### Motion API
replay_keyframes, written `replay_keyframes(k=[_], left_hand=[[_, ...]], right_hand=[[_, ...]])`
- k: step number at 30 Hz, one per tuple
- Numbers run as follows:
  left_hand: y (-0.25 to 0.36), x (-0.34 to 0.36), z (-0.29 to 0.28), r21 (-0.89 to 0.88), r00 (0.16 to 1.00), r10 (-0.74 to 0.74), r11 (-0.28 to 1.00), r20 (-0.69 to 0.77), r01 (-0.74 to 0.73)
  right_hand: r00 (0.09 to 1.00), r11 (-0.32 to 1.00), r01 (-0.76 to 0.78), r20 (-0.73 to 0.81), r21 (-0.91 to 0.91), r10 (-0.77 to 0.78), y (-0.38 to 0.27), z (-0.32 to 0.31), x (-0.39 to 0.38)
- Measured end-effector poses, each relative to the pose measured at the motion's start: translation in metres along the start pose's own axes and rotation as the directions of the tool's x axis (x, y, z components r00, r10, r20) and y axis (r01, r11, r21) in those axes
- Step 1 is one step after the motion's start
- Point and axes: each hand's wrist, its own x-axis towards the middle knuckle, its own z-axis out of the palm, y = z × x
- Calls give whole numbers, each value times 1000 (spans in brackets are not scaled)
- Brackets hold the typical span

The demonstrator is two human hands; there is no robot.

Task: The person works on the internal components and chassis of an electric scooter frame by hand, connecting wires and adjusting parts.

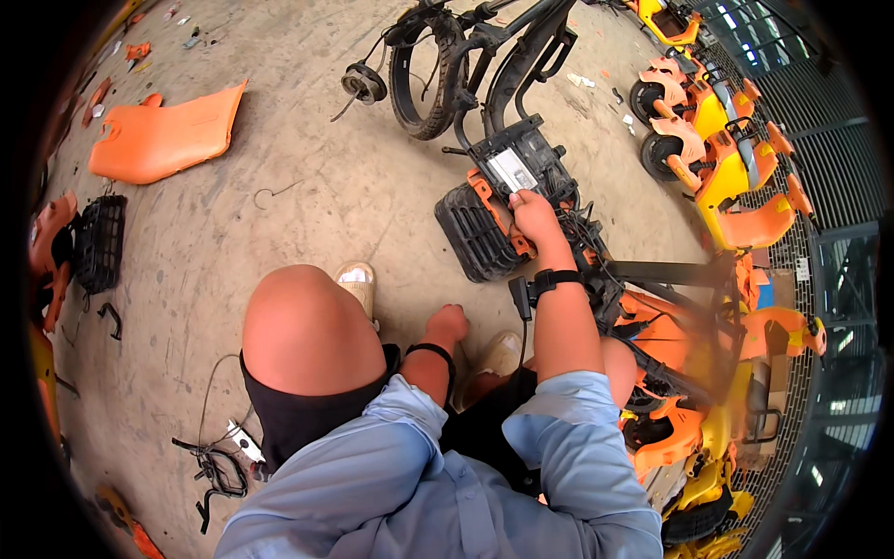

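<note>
My right hand (533,220) is closed at the near edge of a silver rectangular component (507,166) in the black tray of a stripped scooter frame (519,86). Beside it, an orange bracket (481,191) borders a black plastic basket (470,242). My left hand (447,324) hangs lower, between my legs, fingers curled; whatever it may hold is hidden. A black device (521,300) with a cable is strapped at my right wrist. Above the tray are a front tyre (403,88) and a loose hub (363,84) hanging on wires.
An orange panel (168,140) lies at upper left on the concrete floor (279,149), with a black crate (98,242) at far left. Tangled cables and tubes (223,475) lie by my left leg. Yellow-orange scooters (726,205) and body parts line the right side beside a slatted metal wall (810,121).
</note>
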Motion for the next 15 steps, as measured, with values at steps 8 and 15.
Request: replay_keyframes(k=[8, 15], left_hand=[[4, -19, -10, 4, 991, 91, 996, -97, -91], [15, -17, -18, -33, 990, 62, 997, -128, -66]], right_hand=[[988, 964, -97, -142, -248, 63, -28, 8, -25], [946, 962, -247, -246, -118, 212, -64, 30, -43]])
